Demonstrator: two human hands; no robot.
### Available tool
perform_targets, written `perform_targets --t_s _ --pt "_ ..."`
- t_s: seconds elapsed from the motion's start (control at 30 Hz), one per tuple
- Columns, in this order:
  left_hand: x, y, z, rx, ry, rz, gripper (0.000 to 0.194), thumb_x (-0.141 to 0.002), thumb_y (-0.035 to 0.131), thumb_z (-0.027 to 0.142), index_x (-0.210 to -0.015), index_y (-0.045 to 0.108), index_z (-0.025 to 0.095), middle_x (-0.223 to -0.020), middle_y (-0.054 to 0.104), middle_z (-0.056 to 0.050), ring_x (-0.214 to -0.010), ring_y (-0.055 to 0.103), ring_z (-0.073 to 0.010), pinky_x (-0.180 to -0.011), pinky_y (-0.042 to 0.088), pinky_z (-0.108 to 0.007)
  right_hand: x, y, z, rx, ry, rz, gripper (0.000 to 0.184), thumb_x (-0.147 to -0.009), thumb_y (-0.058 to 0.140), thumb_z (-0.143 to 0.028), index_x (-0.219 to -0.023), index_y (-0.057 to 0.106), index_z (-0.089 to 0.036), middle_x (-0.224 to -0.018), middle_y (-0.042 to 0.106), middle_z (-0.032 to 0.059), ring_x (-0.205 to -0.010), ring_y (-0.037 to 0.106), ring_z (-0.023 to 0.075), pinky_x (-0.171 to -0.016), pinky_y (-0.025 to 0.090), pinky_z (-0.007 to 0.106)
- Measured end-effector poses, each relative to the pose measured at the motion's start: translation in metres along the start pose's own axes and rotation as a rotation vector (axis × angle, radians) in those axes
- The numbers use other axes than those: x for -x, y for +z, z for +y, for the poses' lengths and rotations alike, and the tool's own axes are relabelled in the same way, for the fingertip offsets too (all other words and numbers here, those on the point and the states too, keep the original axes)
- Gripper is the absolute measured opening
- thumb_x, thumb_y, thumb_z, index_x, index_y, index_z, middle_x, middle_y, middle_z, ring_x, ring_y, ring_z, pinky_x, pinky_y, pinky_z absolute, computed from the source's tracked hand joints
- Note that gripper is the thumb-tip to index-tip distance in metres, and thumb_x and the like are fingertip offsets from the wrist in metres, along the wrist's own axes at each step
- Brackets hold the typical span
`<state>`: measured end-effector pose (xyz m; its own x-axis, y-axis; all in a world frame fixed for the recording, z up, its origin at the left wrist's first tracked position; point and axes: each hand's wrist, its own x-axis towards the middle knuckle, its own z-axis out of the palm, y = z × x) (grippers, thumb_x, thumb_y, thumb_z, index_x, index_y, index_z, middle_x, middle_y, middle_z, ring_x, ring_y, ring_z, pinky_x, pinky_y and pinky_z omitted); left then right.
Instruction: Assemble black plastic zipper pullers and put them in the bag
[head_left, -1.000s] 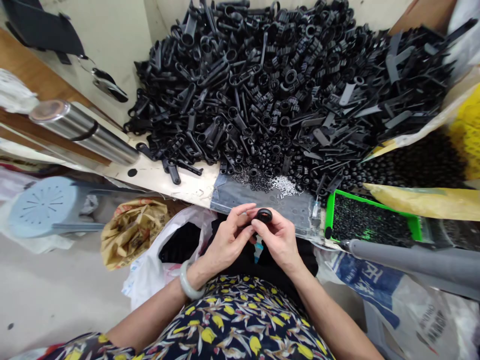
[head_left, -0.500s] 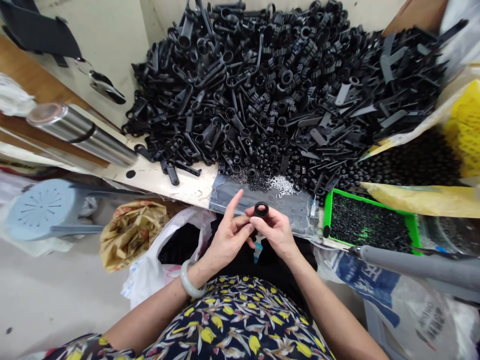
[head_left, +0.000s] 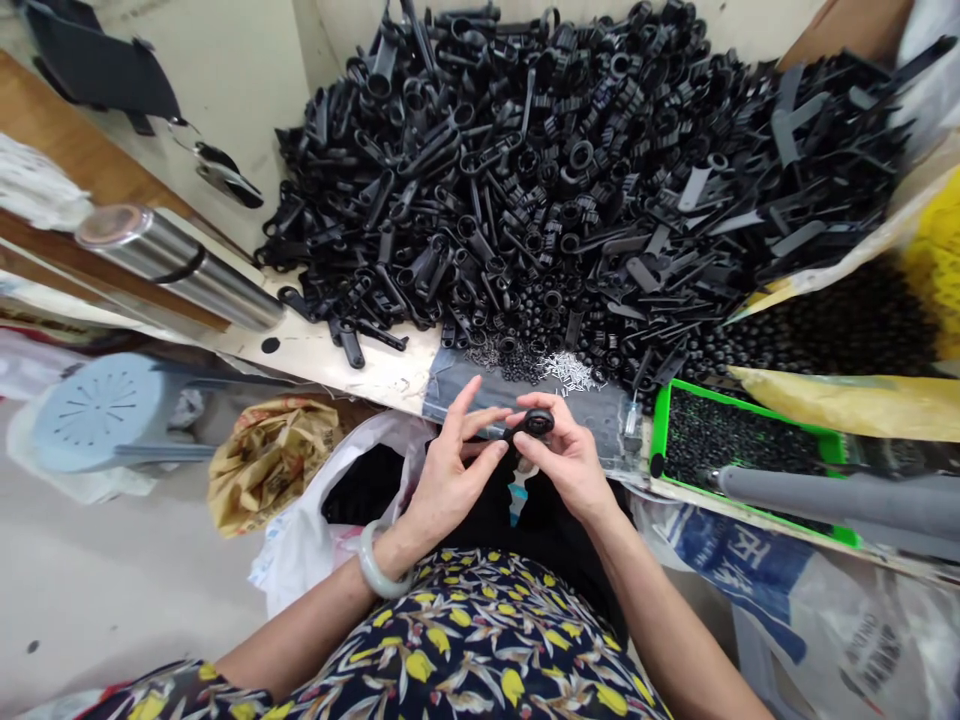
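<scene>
A small black plastic part with a round ring end (head_left: 538, 422) is held between my two hands, above my lap at the bench's front edge. My right hand (head_left: 571, 462) grips the ring end between thumb and fingers. At the narrow end of the part, my left hand (head_left: 452, 480) pinches with the thumb against a finger, while its forefinger points up and away. Beyond the hands lies a grey mat (head_left: 480, 385) with a little heap of silvery pins (head_left: 571, 372) and tiny black pieces (head_left: 519, 362). Fingers cover much of the held part.
A large pile of black plastic parts (head_left: 480, 170) covers the bench. Right of me stand a green tray (head_left: 660, 430) of small black pieces and a grey cylindrical tool (head_left: 832, 495). On the left are a steel flask (head_left: 180, 265), a paper bag (head_left: 270, 465) and a blue stool (head_left: 101, 410).
My left forefinger has lifted and straightened away from the part. The ring end has turned in my fingers, and the part's narrow arm shows now. The grey tool at right has shifted over the green tray.
</scene>
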<state>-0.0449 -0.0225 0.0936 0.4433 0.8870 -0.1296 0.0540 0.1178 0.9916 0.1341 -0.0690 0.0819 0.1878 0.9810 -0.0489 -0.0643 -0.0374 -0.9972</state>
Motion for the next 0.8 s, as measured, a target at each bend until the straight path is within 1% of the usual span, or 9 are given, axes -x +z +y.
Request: perform_targets --t_s 0.03,0.07,0.13,0.2,0.27,0.33,0.43,0.63,0.8 --pt "-0.001 -0.003 0.000 -0.043 0.032 0.007 0.082 -0.095 0.071 0.027 -0.165 0.028 0.033 -0.147 0.062 -0.011 -0.139 0.057 -0.0276 -0.111 0.053 -0.042 0.000 -0.002 -0.002 0.033 -0.007 -0.011 0.023 -0.091 0.079 -0.043 -0.107 0.082 -0.027 -0.122 0.066 0.0069 -0.117 0.063 0.0243 -0.105 0.052 0.038" --pt "-0.002 -0.007 0.001 -0.063 0.059 -0.024 0.080 -0.094 0.072 0.026 -0.163 0.032 0.032 -0.153 0.057 -0.011 -0.143 0.053 -0.0287 -0.115 0.050 -0.044 0.000 -0.003 -0.004 0.050 -0.007 -0.034 0.023 -0.092 0.079 -0.043 -0.108 0.082 -0.027 -0.115 0.068 0.0062 -0.112 0.065 0.0235 -0.103 0.052 0.038" --pt "-0.004 -0.013 0.004 -0.043 0.081 -0.182 0.076 -0.094 0.071 0.027 -0.161 0.037 0.032 -0.161 0.048 -0.012 -0.149 0.047 -0.0304 -0.121 0.043 -0.046 0.001 -0.001 -0.008 0.035 0.007 -0.092 0.024 -0.092 0.078 -0.043 -0.108 0.082 -0.026 -0.107 0.071 0.0051 -0.105 0.067 0.0229 -0.100 0.053 0.038" --pt "-0.007 -0.017 0.009 0.010 0.057 -0.354 0.073 -0.096 0.069 0.028 -0.162 0.037 0.032 -0.164 0.045 -0.011 -0.149 0.046 -0.0308 -0.123 0.040 -0.047 0.003 0.004 -0.009 -0.018 0.042 -0.124 0.025 -0.091 0.079 -0.043 -0.106 0.081 -0.024 -0.105 0.074 0.0048 -0.102 0.068 0.0231 -0.095 0.053 0.036" --pt "-0.009 -0.017 0.015 0.023 0.027 -0.424 0.069 -0.097 0.068 0.030 -0.161 0.040 0.031 -0.163 0.047 -0.011 -0.147 0.049 -0.0299 -0.123 0.040 -0.045 0.005 0.009 -0.008 -0.066 0.085 -0.134 0.025 -0.089 0.080 -0.043 -0.100 0.081 -0.021 -0.094 0.075 0.0034 -0.090 0.069 0.0210 -0.084 0.054 0.033" --pt "-0.010 -0.014 0.020 0.009 0.001 -0.428 0.059 -0.099 0.067 0.030 -0.155 0.049 0.028 -0.157 0.054 -0.010 -0.141 0.055 -0.0282 -0.121 0.042 -0.043 0.007 0.011 -0.005 -0.066 0.101 -0.134 0.025 -0.088 0.080 -0.043 -0.092 0.080 -0.019 -0.082 0.073 0.0016 -0.075 0.065 0.0173 -0.072 0.052 0.029" --pt "-0.010 -0.008 0.024 0.031 -0.028 -0.406 0.044 -0.099 0.066 0.031 -0.143 0.061 0.023 -0.144 0.063 -0.010 -0.132 0.060 -0.0267 -0.116 0.046 -0.040 0.009 0.011 0.001 -0.020 0.098 -0.122 0.029 -0.088 0.079 -0.046 -0.090 0.079 -0.017 -0.079 0.072 0.0019 -0.069 0.060 0.0157 -0.066 0.049 0.028" --pt "-0.007 -0.002 0.021 0.126 -0.099 -0.346 0.043 -0.096 0.070 0.035 -0.136 0.065 0.020 -0.136 0.067 -0.010 -0.124 0.062 -0.0256 -0.111 0.047 -0.038 0.012 0.012 0.006 0.015 0.147 -0.070 0.040 -0.085 0.079 -0.056 -0.093 0.079 -0.017 -0.081 0.072 0.0045 -0.072 0.064 0.0197 -0.066 0.054 0.030" --pt "-0.008 0.004 0.014 0.213 -0.156 -0.305 0.040 -0.095 0.072 0.035 -0.131 0.068 0.020 -0.129 0.068 -0.010 -0.120 0.064 -0.0250 -0.104 0.053 -0.036 0.010 0.019 0.005 -0.095 0.196 -0.030 0.038 -0.082 0.083 -0.053 -0.090 0.077 -0.016 -0.079 0.071 0.0031 -0.066 0.062 0.0158 -0.061 0.054 0.027"
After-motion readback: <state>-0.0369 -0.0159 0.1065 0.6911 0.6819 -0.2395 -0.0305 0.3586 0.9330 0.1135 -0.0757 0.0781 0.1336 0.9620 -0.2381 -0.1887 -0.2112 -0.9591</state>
